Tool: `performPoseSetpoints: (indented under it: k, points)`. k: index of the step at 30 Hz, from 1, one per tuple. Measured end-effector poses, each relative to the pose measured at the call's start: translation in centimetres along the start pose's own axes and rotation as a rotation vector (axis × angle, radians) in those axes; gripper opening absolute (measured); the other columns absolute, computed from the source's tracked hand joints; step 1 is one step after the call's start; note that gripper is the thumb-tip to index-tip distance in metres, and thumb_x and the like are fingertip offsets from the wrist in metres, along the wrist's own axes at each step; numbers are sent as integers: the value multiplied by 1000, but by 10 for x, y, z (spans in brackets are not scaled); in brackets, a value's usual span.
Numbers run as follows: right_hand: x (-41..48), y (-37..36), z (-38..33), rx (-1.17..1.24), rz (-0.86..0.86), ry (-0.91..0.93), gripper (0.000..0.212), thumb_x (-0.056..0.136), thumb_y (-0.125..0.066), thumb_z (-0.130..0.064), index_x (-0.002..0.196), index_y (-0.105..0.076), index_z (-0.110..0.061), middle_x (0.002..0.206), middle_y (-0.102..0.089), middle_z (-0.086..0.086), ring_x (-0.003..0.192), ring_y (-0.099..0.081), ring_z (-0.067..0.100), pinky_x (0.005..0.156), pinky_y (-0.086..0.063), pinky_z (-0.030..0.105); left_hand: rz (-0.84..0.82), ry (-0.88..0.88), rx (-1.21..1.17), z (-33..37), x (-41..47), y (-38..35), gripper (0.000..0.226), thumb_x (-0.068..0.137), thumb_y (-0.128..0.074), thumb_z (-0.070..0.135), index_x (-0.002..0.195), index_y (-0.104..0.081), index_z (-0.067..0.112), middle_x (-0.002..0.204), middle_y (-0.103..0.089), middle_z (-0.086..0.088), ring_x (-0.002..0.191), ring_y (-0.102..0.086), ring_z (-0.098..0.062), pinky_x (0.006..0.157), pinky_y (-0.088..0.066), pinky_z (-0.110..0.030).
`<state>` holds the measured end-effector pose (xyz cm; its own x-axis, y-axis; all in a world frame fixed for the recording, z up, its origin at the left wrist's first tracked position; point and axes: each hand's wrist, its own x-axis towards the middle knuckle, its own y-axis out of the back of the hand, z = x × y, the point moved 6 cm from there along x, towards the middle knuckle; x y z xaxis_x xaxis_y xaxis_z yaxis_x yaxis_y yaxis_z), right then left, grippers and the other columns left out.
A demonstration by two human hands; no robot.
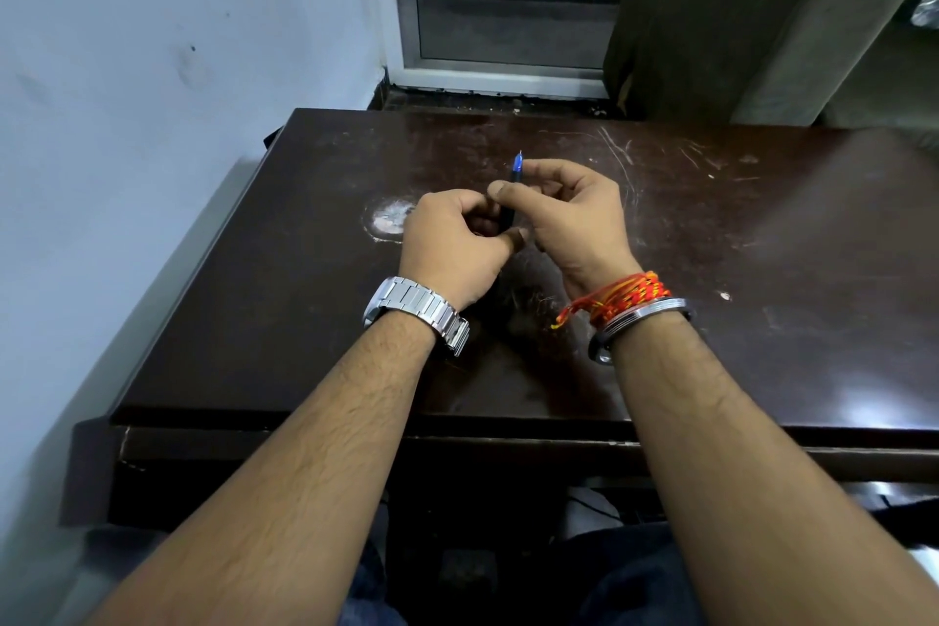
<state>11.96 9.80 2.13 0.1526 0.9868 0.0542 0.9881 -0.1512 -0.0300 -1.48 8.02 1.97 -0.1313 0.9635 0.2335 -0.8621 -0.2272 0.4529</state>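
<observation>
A pen (pixel 516 168) with a dark barrel and a blue tip section stands nearly upright between both hands, above the middle of a dark brown table (pixel 762 244). My right hand (pixel 574 214) pinches the barrel just below the blue part with thumb and forefinger. My left hand (pixel 452 244), with a metal watch on its wrist, curls its fingers round the lower end of the pen; that end is hidden in the fist. The pen's point faces away from me.
A worn whitish patch (pixel 388 219) marks the table just left of my left hand. A pale wall (pixel 152 92) runs along the left. A metal-framed door (pixel 508 15) and a dark curtain (pixel 686 15) stand behind the table. My knees show below the table's front edge.
</observation>
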Motion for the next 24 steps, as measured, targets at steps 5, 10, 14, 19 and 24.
performPoseSetpoints:
  k: [5, 10, 14, 19, 24]
  points:
    - [0, 1, 0, 52, 13, -4, 14, 76, -79, -6, 86, -73, -14, 68, -66, 0, 48, -57, -2, 41, -43, 15, -2, 10, 0, -1, 0, 0, 20, 65, -86, 29, 67, -67, 31, 63, -65, 14, 56, -60, 4, 51, -46, -13]
    - [1, -1, 0, 70, -5, 6, 13, 76, -80, -7, 84, -73, -14, 54, -59, -11, 45, -53, -3, 40, -42, 15, 0, 27, -8, -2, 1, 0, 20, 64, -87, 29, 69, -67, 27, 62, -65, 13, 52, -57, 6, 50, -46, -12]
    - [2, 0, 1, 55, -6, 30, 20, 73, -83, -5, 87, -73, -15, 63, -62, -4, 51, -58, 0, 44, -45, 16, 2, 1, 11, 0, 0, -2, 20, 64, -86, 27, 66, -67, 26, 60, -64, 12, 52, -56, 4, 49, -43, -11]
    - [4, 1, 4, 26, 13, 6, 19, 74, -82, -10, 92, -74, -11, 65, -65, -5, 50, -57, -1, 43, -44, 17, 3, 13, -2, -2, 1, -1, 21, 63, -88, 27, 68, -67, 27, 63, -66, 11, 53, -57, 4, 49, -46, -10]
    - [4, 1, 3, 26, 4, 17, 22, 71, -85, -14, 90, -73, -15, 71, -61, 2, 52, -55, 0, 43, -43, 17, 12, 9, 12, -1, 0, -1, 26, 62, -88, 28, 62, -62, 28, 59, -62, 12, 48, -53, 6, 46, -41, -9]
